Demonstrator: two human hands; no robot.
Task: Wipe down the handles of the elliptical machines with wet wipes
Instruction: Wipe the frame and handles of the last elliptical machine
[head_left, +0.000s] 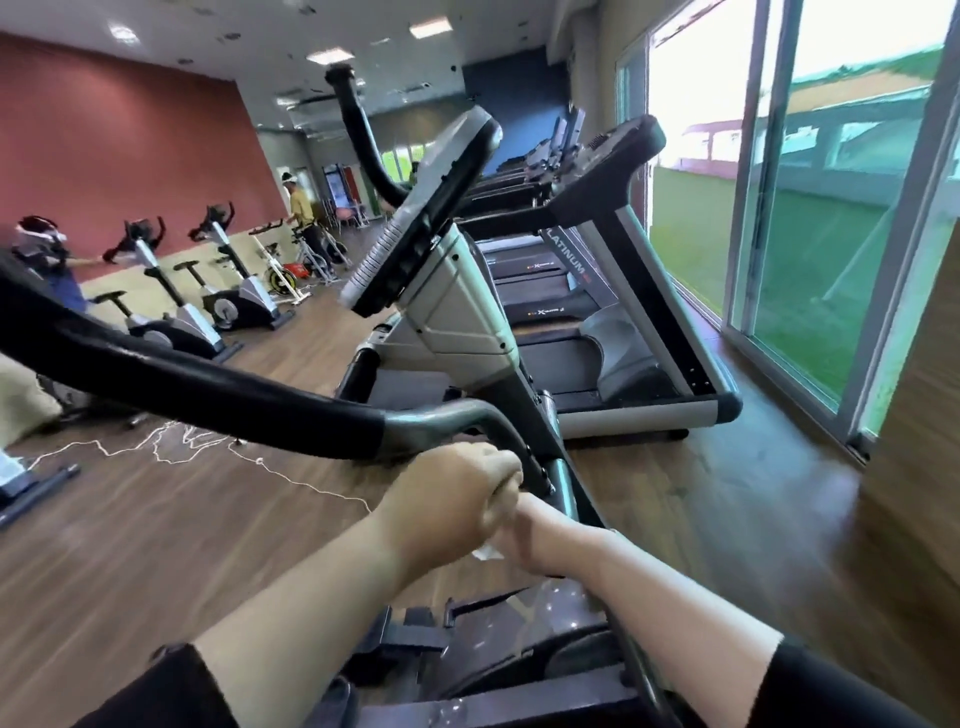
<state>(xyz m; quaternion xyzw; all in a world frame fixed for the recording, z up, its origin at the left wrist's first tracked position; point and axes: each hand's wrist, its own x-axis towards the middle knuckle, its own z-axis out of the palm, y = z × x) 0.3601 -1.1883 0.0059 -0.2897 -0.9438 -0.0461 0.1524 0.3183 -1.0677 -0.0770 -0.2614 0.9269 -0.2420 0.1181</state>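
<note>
Wipe (485, 552) just beneath left hand (452, 499)

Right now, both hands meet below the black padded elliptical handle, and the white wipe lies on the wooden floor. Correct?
No. In the head view the white wipe sits between the left hand and right hand, not on the floor; the rest holds.

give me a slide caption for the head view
Left hand and right hand meet over a wipe by the elliptical handle, treadmills lining the window.
</note>
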